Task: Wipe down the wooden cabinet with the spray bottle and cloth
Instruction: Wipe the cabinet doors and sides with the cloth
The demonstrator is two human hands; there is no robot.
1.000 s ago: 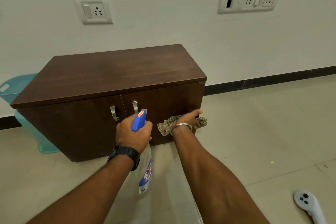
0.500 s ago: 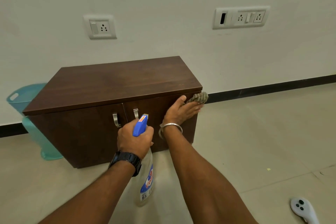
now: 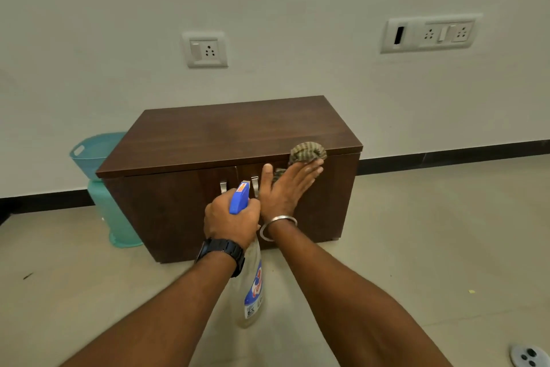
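Pressing the cloth (image 3: 308,152) flat-handed against the wooden cabinet (image 3: 232,131) door's top edge, right hand (image 3: 285,188) fingers spread; left hand (image 3: 230,219) wraps tight around the spray bottle (image 3: 253,286) neck below.

Bare forearms, no sleeves, black link-strap watch (image 3: 221,250) on left wrist, silver bangle (image 3: 276,225) on right

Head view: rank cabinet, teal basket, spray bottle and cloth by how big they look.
1. cabinet
2. teal basket, partly hidden behind the cabinet
3. spray bottle, nearer the camera, so unsure against the basket
4. cloth
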